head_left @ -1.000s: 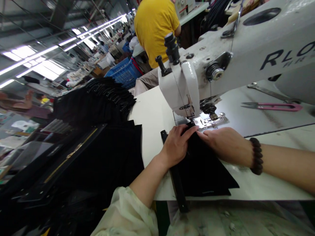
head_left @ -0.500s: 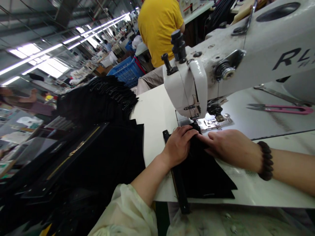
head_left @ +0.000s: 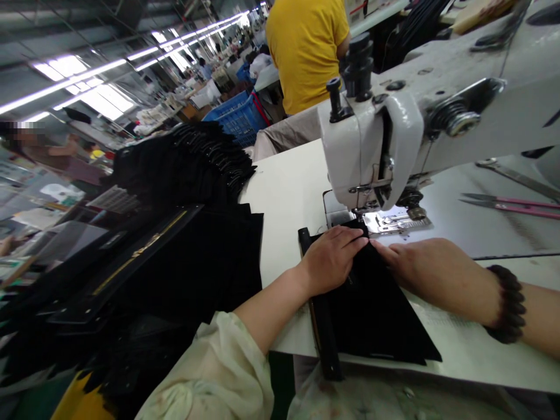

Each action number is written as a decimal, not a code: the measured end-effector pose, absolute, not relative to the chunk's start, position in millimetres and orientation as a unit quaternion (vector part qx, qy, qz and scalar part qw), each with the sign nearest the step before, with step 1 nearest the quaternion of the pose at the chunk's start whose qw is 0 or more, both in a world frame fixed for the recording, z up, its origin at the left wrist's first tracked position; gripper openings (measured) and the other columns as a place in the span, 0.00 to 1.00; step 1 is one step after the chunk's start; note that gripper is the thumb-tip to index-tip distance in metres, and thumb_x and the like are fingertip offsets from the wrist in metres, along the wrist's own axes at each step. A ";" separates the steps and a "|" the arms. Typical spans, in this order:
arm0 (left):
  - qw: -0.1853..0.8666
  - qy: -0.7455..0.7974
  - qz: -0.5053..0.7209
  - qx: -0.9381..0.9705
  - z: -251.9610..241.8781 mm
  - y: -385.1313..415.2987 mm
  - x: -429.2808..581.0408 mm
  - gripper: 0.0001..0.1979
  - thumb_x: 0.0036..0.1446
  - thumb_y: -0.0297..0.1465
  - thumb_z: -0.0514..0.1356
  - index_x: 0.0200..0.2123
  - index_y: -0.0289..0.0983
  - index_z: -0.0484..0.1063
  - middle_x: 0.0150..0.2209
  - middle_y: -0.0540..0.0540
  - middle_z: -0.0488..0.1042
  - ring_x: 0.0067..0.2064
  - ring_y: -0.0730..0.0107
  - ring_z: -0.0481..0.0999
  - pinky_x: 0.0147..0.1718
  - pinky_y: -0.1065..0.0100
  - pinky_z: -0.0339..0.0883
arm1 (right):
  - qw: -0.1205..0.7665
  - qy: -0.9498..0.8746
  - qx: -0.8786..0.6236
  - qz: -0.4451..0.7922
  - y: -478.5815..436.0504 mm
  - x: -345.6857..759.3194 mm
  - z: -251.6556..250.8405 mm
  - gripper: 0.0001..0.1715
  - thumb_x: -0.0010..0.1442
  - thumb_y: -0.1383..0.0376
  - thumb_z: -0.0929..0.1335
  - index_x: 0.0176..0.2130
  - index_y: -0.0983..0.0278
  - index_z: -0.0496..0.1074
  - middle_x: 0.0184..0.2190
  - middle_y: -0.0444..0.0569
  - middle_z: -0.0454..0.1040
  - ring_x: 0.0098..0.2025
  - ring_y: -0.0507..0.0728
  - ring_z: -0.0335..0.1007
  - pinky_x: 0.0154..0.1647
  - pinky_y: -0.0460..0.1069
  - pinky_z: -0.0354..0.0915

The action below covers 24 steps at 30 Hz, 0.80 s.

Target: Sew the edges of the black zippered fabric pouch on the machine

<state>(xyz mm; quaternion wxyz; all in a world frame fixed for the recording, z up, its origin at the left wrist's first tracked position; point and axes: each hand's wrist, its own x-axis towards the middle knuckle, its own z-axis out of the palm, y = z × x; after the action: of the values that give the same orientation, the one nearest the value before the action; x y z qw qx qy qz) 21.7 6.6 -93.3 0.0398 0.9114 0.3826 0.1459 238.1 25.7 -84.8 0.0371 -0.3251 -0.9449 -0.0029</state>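
Observation:
A black fabric piece lies on the white sewing table, its upper end under the needle area of a white sewing machine. My left hand rests over the fabric's upper left part, its fingers together and bent onto it just in front of the presser foot. From the other side, my right hand reaches in, fingertips closed at the fabric's right edge close to the left fingertips. A narrow black strip runs along the left side of the fabric, partly beneath my left hand, and overhangs the table's front edge.
To the left is a large stack of black fabric pieces, with a gold-toothed zipper on top. Pink-handled thread snips lie right of the machine head. Beyond are a blue crate and a person in a yellow shirt.
The view has shifted, so the machine and both hands sit farther right in the picture. Both hands stay on the black fabric beside the needle.

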 end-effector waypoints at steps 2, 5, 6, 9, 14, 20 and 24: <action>0.028 0.378 0.135 0.915 -94.1 6.5 22.1 0.18 0.63 0.21 0.50 0.54 0.28 0.70 0.54 0.35 0.75 0.57 0.60 0.72 0.59 0.55 0.68 | 0.065 -0.950 -0.305 0.004 26.7 240.0 -87.2 0.13 0.62 0.73 0.60 0.39 0.64 0.72 0.20 0.46 0.73 0.16 0.54 0.62 0.19 0.50 0.38; 0.011 0.375 0.131 0.918 -94.3 5.8 22.0 0.18 0.64 0.22 0.50 0.54 0.26 0.70 0.55 0.34 0.74 0.58 0.60 0.72 0.60 0.56 0.68 | 0.126 -0.960 -0.249 0.013 24.0 242.7 -91.1 0.12 0.62 0.72 0.60 0.29 0.62 0.66 0.18 0.43 0.69 0.16 0.53 0.60 0.21 0.50 0.41; 0.005 0.373 0.135 0.918 -94.4 5.6 21.7 0.17 0.64 0.22 0.50 0.54 0.26 0.70 0.55 0.34 0.74 0.57 0.60 0.73 0.60 0.56 0.68 | 0.140 -0.961 -0.237 0.014 22.5 243.3 -91.9 0.14 0.62 0.73 0.59 0.27 0.61 0.63 0.18 0.43 0.67 0.17 0.53 0.60 0.22 0.50 0.42; -0.009 0.363 0.143 0.921 -94.9 5.5 20.3 0.17 0.65 0.23 0.49 0.53 0.26 0.70 0.55 0.35 0.75 0.57 0.60 0.73 0.59 0.56 0.68 | 0.147 -0.962 -0.227 0.028 19.6 244.1 -91.9 0.15 0.61 0.74 0.58 0.25 0.61 0.59 0.17 0.41 0.65 0.17 0.52 0.59 0.22 0.50 0.43; -0.013 0.357 0.142 0.923 -95.3 6.9 19.9 0.16 0.65 0.23 0.50 0.52 0.26 0.71 0.54 0.36 0.75 0.55 0.59 0.73 0.59 0.56 0.69 | 0.136 -0.964 -0.224 0.049 18.5 244.6 -93.1 0.15 0.60 0.75 0.59 0.25 0.60 0.58 0.18 0.41 0.66 0.17 0.51 0.58 0.22 0.50 0.42; -0.001 0.358 0.132 0.924 -93.6 9.6 20.7 0.17 0.64 0.22 0.50 0.53 0.26 0.70 0.54 0.34 0.74 0.56 0.58 0.73 0.58 0.56 0.69 | 0.113 -0.959 -0.260 0.023 15.0 242.5 -95.9 0.16 0.62 0.75 0.58 0.26 0.60 0.58 0.18 0.43 0.66 0.17 0.53 0.58 0.23 0.52 0.43; 0.005 0.362 0.116 0.925 -92.5 11.3 20.3 0.17 0.64 0.22 0.51 0.54 0.26 0.69 0.55 0.34 0.74 0.57 0.59 0.72 0.59 0.56 0.69 | 0.082 -0.956 -0.280 0.030 15.3 242.4 -97.3 0.15 0.62 0.75 0.58 0.27 0.60 0.60 0.19 0.45 0.68 0.19 0.53 0.59 0.24 0.53 0.43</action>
<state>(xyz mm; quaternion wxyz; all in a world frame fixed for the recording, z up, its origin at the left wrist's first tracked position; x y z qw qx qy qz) 20.3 11.3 -92.5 0.0051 0.9249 0.3619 0.1162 242.4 15.3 -97.3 0.0817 -0.2797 -0.9561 0.0303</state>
